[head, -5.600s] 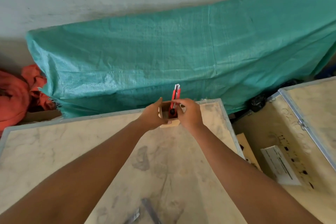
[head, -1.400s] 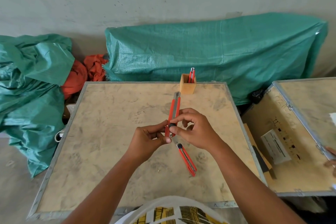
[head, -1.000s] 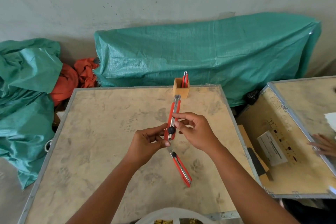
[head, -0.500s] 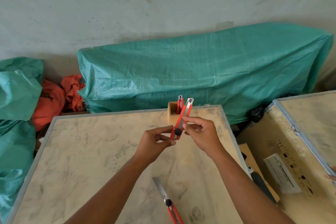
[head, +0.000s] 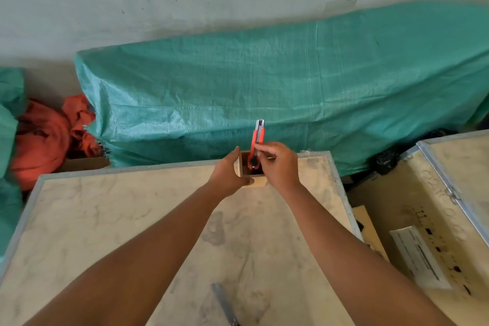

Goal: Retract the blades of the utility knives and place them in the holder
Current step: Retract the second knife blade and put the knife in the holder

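Observation:
A small wooden holder [head: 258,182] stands at the far edge of the table [head: 105,219]. My left hand [head: 228,173] grips its left side. My right hand [head: 277,164] pinches a red utility knife [head: 257,140] and holds it upright, its lower end down inside the holder and its grey tip sticking up. Whether its blade is in or out I cannot tell. Another knife's bare metal blade [head: 225,302] lies on the table near the bottom edge; its handle is cut off by the frame. Any knife deeper in the holder is hidden by my hands.
A green tarp [head: 291,87] covers something behind the table, with orange cloth [head: 45,137] to its left. A second board-topped table [head: 436,219] with a white paper label [head: 420,257] stands to the right, across a narrow gap.
Both hands moved forward from above the table's middle to the holder. The left hand let go of the knife and took the holder; the right hand brought the knife upright into it.

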The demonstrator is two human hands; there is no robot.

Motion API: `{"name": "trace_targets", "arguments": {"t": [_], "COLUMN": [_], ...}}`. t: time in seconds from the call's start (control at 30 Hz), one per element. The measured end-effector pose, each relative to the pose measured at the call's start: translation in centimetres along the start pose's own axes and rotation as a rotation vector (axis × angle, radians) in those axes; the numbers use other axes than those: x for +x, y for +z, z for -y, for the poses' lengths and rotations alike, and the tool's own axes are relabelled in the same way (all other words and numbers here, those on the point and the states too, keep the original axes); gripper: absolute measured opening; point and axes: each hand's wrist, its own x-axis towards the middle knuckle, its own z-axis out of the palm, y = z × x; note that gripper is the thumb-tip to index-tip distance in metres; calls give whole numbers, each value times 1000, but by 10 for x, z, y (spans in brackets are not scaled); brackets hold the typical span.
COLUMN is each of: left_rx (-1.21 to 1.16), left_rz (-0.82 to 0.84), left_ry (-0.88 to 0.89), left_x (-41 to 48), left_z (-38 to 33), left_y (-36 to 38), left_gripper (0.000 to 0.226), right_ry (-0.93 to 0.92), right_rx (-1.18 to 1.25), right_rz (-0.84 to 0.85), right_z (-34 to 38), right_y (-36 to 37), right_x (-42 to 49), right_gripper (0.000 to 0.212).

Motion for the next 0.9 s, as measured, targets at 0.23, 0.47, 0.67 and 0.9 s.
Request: {"name": "trace_targets", "arguments": {"t": [0.23,0.47,0.67,0.9], "left_rx": [-89,-116,-114,-132], "left_rz": [42,35,-13,-85], "left_ry": [-33,-51,-71,-89], "left_x": [17,15,-7,-82], "left_z": [13,12,7,7], "left_y": [7,8,3,2], "left_gripper": [104,101,99,81], "right_ry": [19,116,147,191], "right_rx": [-86,-96,-42,-8], "right_rz": [101,130,123,176], "right_z": [-12,-8,2,36], "right_y": [19,13,2,-21], "right_x": [-8,-8,-23,-77], "right_gripper": [28,30,31,29]}}
